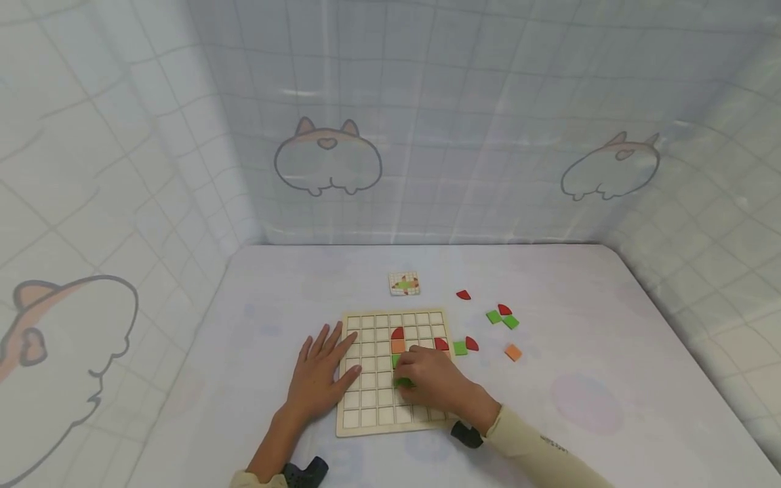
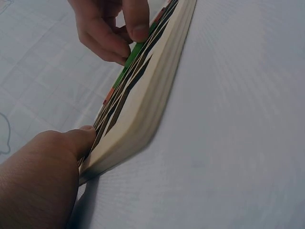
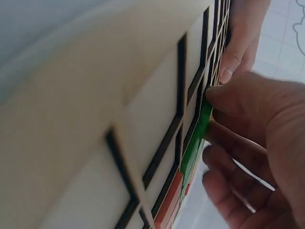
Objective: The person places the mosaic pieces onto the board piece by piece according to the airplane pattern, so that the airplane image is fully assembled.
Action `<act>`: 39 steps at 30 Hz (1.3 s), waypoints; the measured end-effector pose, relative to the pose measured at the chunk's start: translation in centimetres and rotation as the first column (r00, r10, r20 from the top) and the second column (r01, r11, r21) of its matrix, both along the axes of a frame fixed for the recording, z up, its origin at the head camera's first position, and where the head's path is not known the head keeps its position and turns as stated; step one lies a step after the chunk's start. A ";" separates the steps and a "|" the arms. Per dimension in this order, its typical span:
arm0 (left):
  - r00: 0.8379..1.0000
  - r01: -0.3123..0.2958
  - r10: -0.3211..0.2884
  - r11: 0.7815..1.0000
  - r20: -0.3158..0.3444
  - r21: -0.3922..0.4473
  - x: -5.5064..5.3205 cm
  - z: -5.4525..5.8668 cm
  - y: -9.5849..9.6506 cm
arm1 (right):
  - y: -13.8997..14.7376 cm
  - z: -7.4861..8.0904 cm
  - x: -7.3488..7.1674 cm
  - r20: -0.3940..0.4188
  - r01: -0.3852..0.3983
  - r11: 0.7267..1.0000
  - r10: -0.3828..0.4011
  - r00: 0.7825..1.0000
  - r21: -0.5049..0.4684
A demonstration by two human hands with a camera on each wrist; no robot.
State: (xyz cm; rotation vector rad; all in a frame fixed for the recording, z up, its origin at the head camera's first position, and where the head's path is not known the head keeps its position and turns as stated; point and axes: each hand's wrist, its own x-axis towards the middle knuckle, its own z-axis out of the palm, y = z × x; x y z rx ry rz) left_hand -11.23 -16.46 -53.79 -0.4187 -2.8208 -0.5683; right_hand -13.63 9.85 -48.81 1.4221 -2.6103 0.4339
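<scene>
A wooden grid board (image 1: 369, 400) lies on the table. My left hand (image 1: 320, 379) rests with spread fingers on its left edge; the left wrist view shows the thumb on the rim. Over the board's middle, my right hand (image 1: 436, 381) pinches a green square tile (image 1: 403, 383) between thumb and fingertips, at the grid surface. Just above that hand, a column in the grid holds a red quarter-circle tile (image 1: 398, 333), an orange square tile (image 1: 398, 346) and a partly covered green tile (image 1: 396, 361). Another red quarter-circle (image 1: 441, 344) sits near the board's right edge. Some cells are hidden under the right hand.
Behind the board lies a small pattern card (image 1: 404, 284). Loose tiles are scattered to the right: red quarter-circles (image 1: 464, 295), green squares (image 1: 510, 322) and an orange square (image 1: 513, 352). Patterned curtains (image 1: 427, 135) enclose the table's back and sides.
</scene>
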 end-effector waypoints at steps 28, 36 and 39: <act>1.000 0.013 -0.012 1.000 -0.014 0.013 0.1 0.6 0.1 | 10.8 0.1 -0.7 0.066 0.521 0.849 -0.517 0.853 -0.089; 1.000 0.005 -0.005 1.000 0.011 0.012 0.3 1.0 0.3 | 15.2 0.2 -0.6 0.218 0.688 0.726 -0.672 0.707 0.006; 1.000 0.005 -0.006 1.000 0.008 0.013 0.3 1.0 0.3 | 15.5 0.1 -0.5 0.222 0.668 0.743 -0.648 0.729 -0.026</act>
